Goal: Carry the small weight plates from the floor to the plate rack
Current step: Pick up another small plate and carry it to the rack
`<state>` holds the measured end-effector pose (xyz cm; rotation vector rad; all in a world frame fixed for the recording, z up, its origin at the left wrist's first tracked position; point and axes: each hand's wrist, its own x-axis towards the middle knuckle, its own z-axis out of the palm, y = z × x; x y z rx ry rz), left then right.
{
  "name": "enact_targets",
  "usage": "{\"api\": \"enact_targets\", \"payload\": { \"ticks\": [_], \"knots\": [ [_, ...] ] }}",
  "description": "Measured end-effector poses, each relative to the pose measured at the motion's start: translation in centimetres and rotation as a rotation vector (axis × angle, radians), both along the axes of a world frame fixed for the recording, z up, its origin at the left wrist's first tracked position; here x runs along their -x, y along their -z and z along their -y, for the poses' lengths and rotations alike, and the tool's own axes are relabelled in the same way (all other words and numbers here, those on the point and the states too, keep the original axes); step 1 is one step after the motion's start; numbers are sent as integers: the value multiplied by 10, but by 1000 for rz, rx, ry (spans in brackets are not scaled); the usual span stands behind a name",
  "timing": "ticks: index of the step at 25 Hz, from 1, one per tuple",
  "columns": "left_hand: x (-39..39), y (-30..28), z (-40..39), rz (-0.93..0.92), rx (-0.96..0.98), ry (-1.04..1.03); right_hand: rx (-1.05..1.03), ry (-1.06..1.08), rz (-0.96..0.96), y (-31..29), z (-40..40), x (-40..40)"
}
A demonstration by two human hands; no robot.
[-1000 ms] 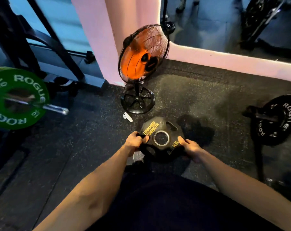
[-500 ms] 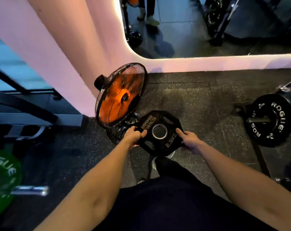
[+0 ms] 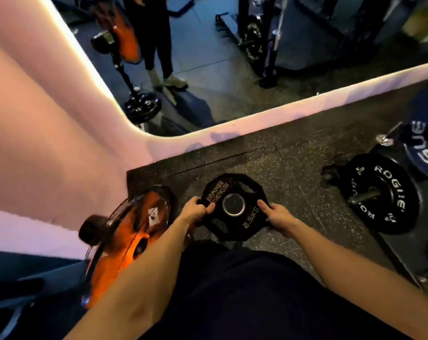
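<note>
Both hands grip a small black weight plate (marked 2.5KG): left hand on its left edge, right hand opposite; an orange fan stands just left of the grip.

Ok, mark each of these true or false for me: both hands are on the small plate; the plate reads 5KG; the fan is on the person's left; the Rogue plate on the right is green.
1. Both hands grip the small plate: true; left hand and right hand hold opposite edges.
2. It reads 5KG: false; it reads 2.5KG.
3. The orange fan is on the person's left: true.
4. The Rogue plate on the right is green: false; it is black with white lettering.
</note>
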<state>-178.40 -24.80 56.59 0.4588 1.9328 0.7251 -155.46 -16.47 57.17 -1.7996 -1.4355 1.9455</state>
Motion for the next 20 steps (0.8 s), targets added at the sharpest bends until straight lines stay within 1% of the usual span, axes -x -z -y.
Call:
{"api": "enact_targets", "payload": {
  "ticks": [3,7,9,11,12,15,16,18,20],
  "knots": [
    [-13,-5,-65,57,10,119,13,159,-2,-3,-26,-24],
    [-44,-6,-144,128,30,385,17,444,22,-5,-42,-60],
    [-60,-2,-175,143,8,496,40,553,38,-7,-41,-70],
    [-83,-1,-207,93,21,679,57,704,71,-6,-39,-80],
    [-93,2,-222,83,45,747,60,772,96,-7,-36,-84],
    [-125,-4,-259,227,170,872,34,970,142,-13,-28,-90],
    [-134,-7,-271,232,184,948,21,1043,142,-15,-27,-91],
    [-152,-16,-291,232,173,1070,-5,1155,133,-21,-27,-94],
    [-175,-36,-311,246,120,1170,-57,1248,133,-35,-35,-103]
  ]
}}
